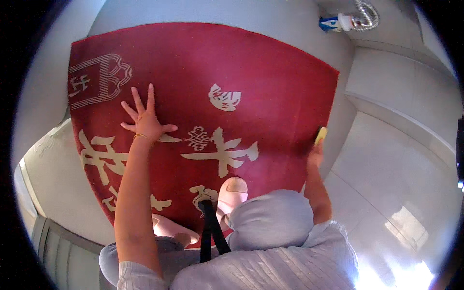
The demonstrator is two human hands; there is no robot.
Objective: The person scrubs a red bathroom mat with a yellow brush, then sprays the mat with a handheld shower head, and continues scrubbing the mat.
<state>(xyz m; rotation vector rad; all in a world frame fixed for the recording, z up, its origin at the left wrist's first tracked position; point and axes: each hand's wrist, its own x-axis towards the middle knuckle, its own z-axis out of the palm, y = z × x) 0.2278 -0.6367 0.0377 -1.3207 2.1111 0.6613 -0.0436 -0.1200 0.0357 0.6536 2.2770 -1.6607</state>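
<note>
A large red mat [285,87] with cream patterns and characters lies flat beneath me. My left hand [149,124] rests palm down on its left part, fingers spread, holding nothing. At the mat's right edge, my right hand [315,153] is closed around a small yellow brush [321,135]; its dark underside faces the mat, and my grip is partly hidden. My feet, in pink slippers [233,195], are on the near part of the mat.
Pale floor tiles [372,169] and a low ledge [386,108] lie to the right. At the far right are a coiled silver hose [369,17] and a blue-and-white container [333,23]. Black straps [212,232] hang before me. A pale wall [46,96] borders the left.
</note>
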